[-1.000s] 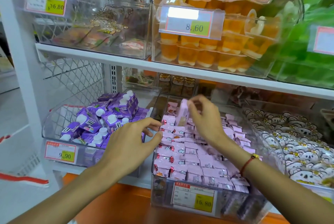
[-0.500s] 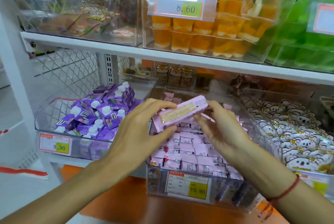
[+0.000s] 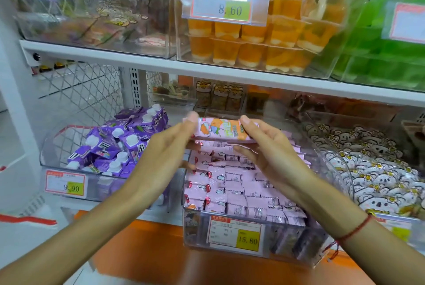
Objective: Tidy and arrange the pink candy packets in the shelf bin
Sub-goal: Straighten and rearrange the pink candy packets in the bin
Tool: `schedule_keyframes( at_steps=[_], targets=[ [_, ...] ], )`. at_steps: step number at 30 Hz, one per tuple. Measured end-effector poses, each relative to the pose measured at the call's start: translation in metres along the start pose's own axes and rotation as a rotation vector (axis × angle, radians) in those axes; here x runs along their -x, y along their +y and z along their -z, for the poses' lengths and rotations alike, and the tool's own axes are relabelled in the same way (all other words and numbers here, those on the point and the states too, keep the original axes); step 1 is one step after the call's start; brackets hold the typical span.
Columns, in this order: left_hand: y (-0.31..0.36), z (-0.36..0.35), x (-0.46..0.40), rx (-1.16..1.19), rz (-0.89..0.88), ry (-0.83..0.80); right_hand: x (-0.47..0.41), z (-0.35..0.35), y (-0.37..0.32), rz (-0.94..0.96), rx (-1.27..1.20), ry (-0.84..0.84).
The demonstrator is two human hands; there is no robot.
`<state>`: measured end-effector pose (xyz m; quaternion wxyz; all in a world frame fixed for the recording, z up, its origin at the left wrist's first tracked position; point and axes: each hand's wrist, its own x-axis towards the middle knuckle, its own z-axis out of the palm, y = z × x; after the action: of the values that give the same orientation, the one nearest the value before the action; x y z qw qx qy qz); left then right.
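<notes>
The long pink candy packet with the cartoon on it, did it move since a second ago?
Yes. The long pink candy packet went up out of the clear plastic bin; the left hand and right hand now hold it level above the small packets.

The pink candy packets look like thin matt plastic film with crimped ends. Their shelf bin is clear, glossy plastic. The price label looks like paper. The side mesh is white wire.
</notes>
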<state>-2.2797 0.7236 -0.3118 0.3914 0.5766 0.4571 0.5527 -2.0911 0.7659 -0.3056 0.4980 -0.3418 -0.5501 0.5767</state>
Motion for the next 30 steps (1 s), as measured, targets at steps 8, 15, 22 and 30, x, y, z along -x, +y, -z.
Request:
schedule_keyframes(
  at_steps=[8, 15, 22, 30],
  targets=[
    [-0.001, 0.016, -0.019, -0.141, -0.274, 0.120, -0.013, 0.008, 0.012, 0.178, 0.844, 0.040],
    [-0.014, 0.023, -0.045, -0.479, -0.277, 0.032, -0.014, 0.020, 0.036, 0.079, 1.431, -0.284],
    [0.012, 0.019, -0.076, -0.917, -0.352, -0.227, -0.015, 0.021, 0.035, 0.117, 1.404, -0.286],
    [0.015, -0.015, -0.115, -1.193, -0.275, -0.479, -0.009, 0.021, 0.038, 0.148, 1.342, -0.231]
  ],
)
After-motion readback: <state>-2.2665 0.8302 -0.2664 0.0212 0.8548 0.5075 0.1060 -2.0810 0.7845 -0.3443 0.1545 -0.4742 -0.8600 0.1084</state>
